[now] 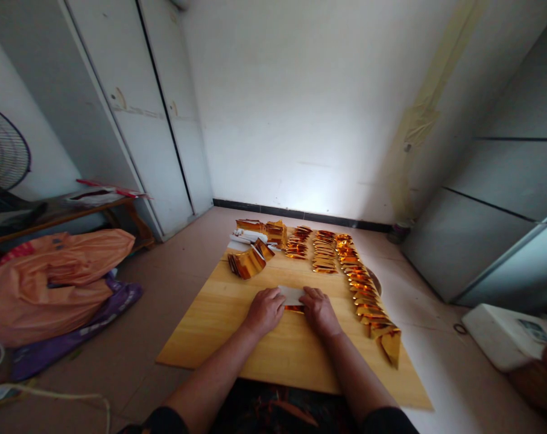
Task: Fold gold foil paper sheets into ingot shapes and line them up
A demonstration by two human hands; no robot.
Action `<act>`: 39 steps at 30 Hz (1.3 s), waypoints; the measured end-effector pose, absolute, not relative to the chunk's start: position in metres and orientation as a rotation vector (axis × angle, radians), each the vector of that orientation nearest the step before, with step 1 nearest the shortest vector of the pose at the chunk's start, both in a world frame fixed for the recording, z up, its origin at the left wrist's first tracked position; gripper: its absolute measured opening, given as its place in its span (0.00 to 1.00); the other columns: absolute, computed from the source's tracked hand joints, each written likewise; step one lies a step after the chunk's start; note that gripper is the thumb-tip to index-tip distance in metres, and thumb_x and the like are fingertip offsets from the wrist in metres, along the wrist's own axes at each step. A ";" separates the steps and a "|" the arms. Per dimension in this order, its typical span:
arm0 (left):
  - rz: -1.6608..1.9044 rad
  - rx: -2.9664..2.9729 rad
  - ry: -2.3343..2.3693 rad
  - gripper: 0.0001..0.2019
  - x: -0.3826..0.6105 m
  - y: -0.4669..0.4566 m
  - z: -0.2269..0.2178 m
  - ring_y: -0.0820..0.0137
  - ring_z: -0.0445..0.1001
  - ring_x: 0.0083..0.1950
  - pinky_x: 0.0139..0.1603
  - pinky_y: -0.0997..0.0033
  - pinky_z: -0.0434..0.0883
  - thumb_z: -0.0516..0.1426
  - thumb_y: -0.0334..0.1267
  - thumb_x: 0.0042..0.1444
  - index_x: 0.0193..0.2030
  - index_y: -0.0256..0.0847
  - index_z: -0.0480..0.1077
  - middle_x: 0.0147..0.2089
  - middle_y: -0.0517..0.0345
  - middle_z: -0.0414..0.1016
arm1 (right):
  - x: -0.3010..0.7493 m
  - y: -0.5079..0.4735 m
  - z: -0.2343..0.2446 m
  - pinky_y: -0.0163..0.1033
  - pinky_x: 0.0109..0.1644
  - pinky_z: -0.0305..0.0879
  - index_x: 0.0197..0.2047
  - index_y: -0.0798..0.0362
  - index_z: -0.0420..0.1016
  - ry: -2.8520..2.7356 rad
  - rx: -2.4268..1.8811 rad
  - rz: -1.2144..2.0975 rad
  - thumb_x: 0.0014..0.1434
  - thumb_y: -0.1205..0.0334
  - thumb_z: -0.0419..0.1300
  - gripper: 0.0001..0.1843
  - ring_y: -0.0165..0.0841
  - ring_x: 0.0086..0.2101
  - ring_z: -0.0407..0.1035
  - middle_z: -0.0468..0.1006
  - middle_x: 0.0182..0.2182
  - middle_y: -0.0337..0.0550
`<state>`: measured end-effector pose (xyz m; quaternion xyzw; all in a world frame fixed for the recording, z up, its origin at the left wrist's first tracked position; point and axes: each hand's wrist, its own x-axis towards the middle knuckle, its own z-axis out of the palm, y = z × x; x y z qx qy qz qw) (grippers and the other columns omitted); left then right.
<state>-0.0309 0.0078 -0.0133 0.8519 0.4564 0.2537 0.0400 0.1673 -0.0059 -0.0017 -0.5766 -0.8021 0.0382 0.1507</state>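
Observation:
My left hand [265,308] and my right hand [317,308] rest side by side on a wooden board [219,331], fingers curled down onto a small sheet of paper [292,295] whose white side faces up and whose gold foil edge shows between my hands. Both hands press or pinch this sheet. Beyond them lie rows of folded gold foil pieces [324,250], and a longer row [368,301] runs down the board's right side. A loose pile of gold foil sheets [248,262] sits at the far left of the board.
The board lies on a tiled floor [183,265]. An orange plastic bag [56,277] over purple cloth lies to the left, with a fan [4,150] and a low table [74,211] behind. White cabinets [132,108] stand at the back left. A white box [503,334] sits at right.

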 end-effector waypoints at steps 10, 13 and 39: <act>0.830 2.527 1.433 0.18 -0.032 0.014 -0.023 0.62 0.69 0.53 0.56 0.61 0.66 0.56 0.28 0.50 0.49 0.40 0.71 0.53 0.50 0.72 | 0.172 -0.003 -0.011 0.42 0.53 0.57 0.39 0.50 0.76 -2.129 -1.599 0.306 0.50 0.71 0.56 0.14 0.38 0.51 0.63 0.71 0.53 0.45; 0.846 2.486 1.410 0.16 -0.033 0.014 -0.022 0.63 0.70 0.52 0.54 0.62 0.67 0.57 0.26 0.48 0.45 0.41 0.71 0.50 0.52 0.73 | 0.174 -0.002 -0.014 0.43 0.53 0.58 0.36 0.51 0.74 -2.099 -1.538 0.350 0.49 0.69 0.59 0.09 0.39 0.51 0.63 0.71 0.53 0.47; 0.625 2.770 1.327 0.10 -0.043 -0.006 0.003 0.58 0.65 0.53 0.56 0.55 0.62 0.60 0.39 0.49 0.38 0.41 0.76 0.52 0.49 0.71 | 0.179 -0.017 -0.012 0.50 0.58 0.54 0.35 0.48 0.81 -2.310 -1.389 0.050 0.52 0.72 0.55 0.15 0.42 0.59 0.55 0.63 0.62 0.45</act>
